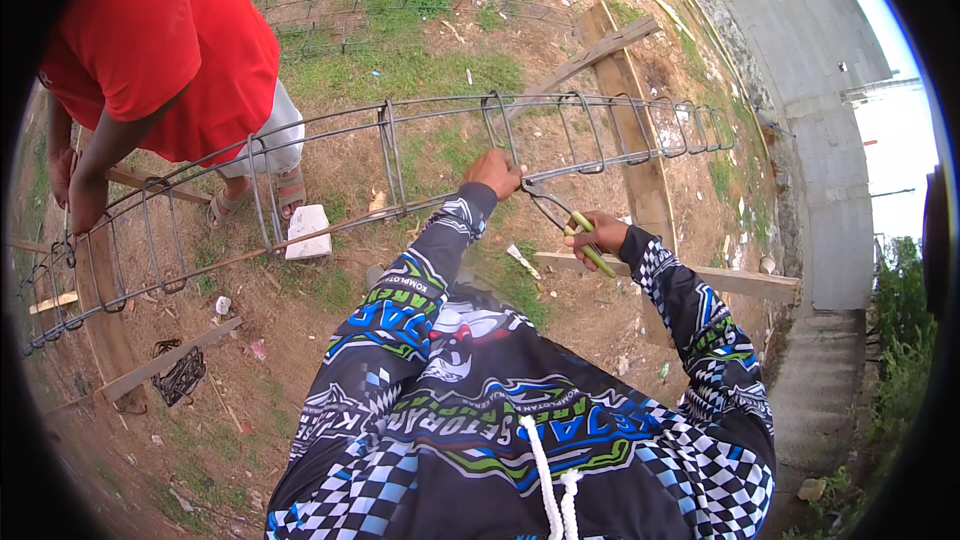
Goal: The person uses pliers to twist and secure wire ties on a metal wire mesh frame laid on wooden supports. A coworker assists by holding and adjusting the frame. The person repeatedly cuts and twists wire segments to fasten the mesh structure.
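A long rebar cage (pixel 400 155) is being carried above bare ground, resting across wooden planks (pixel 640 140), and is running from the left edge of the view to the upper right. The left hand (pixel 493 173) is being kept clenched around the cage's near lower bar, just beside one of the stirrup loops (pixel 500 130); the bar is being enclosed by the fingers (pixel 508 180), with the knuckles facing up. A pair of pincers (pixel 562 217) is being held in the right hand (pixel 598 235), fingers wrapped around the green-sleeved handles, which are being squeezed together. The pincer head is being pressed against the same lower bar, immediately right of the left hand, so the tool's tip is sitting just off the left fingertips; whether a tie wire is being gripped there cannot be told. The right hand itself is being held below and clear of the cage, near the plank at the cage's near side. At the far left end of the cage, a second person's hand (pixel 85 202) is being rested on the top bar, a red shirt (pixel 150 40) being visible above it. A white block (pixel 308 231) is lying on the ground under the cage's middle.
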Demonstrator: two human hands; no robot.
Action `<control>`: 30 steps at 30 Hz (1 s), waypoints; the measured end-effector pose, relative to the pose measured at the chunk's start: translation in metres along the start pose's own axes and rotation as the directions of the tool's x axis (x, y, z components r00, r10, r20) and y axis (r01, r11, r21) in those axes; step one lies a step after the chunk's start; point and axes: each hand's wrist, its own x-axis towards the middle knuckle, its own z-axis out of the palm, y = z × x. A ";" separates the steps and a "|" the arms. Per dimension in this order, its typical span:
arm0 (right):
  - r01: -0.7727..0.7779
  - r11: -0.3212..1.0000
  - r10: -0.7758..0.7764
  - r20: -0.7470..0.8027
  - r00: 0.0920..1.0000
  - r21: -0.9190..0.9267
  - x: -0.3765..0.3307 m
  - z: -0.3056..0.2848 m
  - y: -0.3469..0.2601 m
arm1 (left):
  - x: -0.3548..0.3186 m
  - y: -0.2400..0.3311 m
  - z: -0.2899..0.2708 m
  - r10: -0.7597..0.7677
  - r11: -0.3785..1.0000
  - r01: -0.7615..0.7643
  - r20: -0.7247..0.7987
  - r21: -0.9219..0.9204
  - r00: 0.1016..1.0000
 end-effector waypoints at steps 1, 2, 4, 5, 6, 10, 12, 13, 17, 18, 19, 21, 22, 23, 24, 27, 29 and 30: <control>-0.052 0.961 0.041 -0.047 0.998 -0.270 -0.015 0.004 -0.033 | -0.001 -0.004 0.000 0.012 1.000 -0.011 -0.016 0.002 1.000; 0.019 0.889 -0.102 -0.156 0.983 -0.458 -0.010 0.001 -0.033 | 0.002 -0.008 -0.003 0.014 1.000 -0.014 -0.029 -0.010 0.999; 0.025 0.625 -0.400 -0.293 0.869 -0.780 -0.016 -0.001 -0.027 | 0.005 -0.006 -0.003 0.025 0.998 -0.028 -0.040 -0.056 0.999; 0.009 0.520 -0.512 -0.303 0.804 -0.854 -0.020 0.004 -0.023 | 0.002 -0.008 -0.003 0.017 0.999 -0.017 -0.018 -0.027 1.000; -0.027 0.405 -0.619 -0.295 0.728 -0.914 -0.026 0.009 -0.023 | -0.001 -0.003 -0.007 0.011 1.000 -0.011 0.001 0.000 1.000; -0.151 0.130 -0.895 -0.182 0.408 -0.980 -0.029 0.017 -0.025 | -0.001 0.002 -0.006 -0.011 1.000 0.011 -0.036 -0.001 0.999; -0.103 0.256 -0.772 -0.267 0.577 -0.961 -0.029 0.023 -0.010 | -0.001 0.001 -0.006 -0.037 0.999 0.037 0.016 -0.002 0.999; -0.086 0.319 -0.697 -0.295 0.654 -0.944 -0.026 0.025 -0.003 | 0.000 0.000 -0.007 -0.051 0.999 0.051 0.040 -0.001 0.998; -0.141 0.653 -0.303 -0.427 0.852 -0.744 -0.011 0.023 0.011 | -0.004 -0.001 -0.004 -0.007 1.000 0.006 -0.008 -0.022 1.000; -0.107 0.786 -0.184 -0.396 0.899 -0.609 -0.010 0.018 0.012 | -0.002 0.000 -0.006 -0.001 1.000 0.001 0.007 -0.025 1.000; -0.092 0.889 -0.074 -0.339 0.938 -0.448 -0.009 0.011 0.011 | -0.001 0.001 -0.008 0.005 1.000 -0.004 0.023 -0.029 1.000; -0.108 0.990 0.095 -0.154 0.984 -0.085 -0.007 0.002 0.004 | -0.006 0.005 -0.006 -0.023 1.000 0.023 0.017 0.001 1.000; -0.141 0.985 0.145 -0.037 0.989 0.099 -0.007 0.002 -0.001 | -0.008 0.007 -0.007 -0.036 0.999 0.036 0.011 0.016 0.999; -0.122 0.981 0.112 -0.074 0.991 -0.152 -0.011 0.002 -0.005 | -0.005 0.006 -0.006 -0.020 1.000 0.020 0.006 0.013 1.000; -0.067 0.910 -0.030 -0.226 0.974 -0.409 -0.013 0.002 -0.002 | -0.004 0.004 -0.005 -0.008 1.000 0.008 0.000 0.001 1.000; -0.222 0.633 -0.188 -0.426 0.885 -0.741 -0.027 0.015 -0.036 | 0.002 -0.005 -0.010 -0.016 1.000 0.016 -0.036 -0.002 0.999; -0.217 0.523 -0.437 -0.478 0.762 -0.824 -0.033 0.017 -0.016 | -0.001 -0.002 -0.006 -0.008 1.000 0.008 -0.036 -0.010 0.999; -0.224 0.463 -0.554 -0.478 0.682 -0.857 -0.037 0.021 -0.010 | -0.002 0.000 -0.005 0.001 1.000 -0.001 -0.039 -0.009 0.999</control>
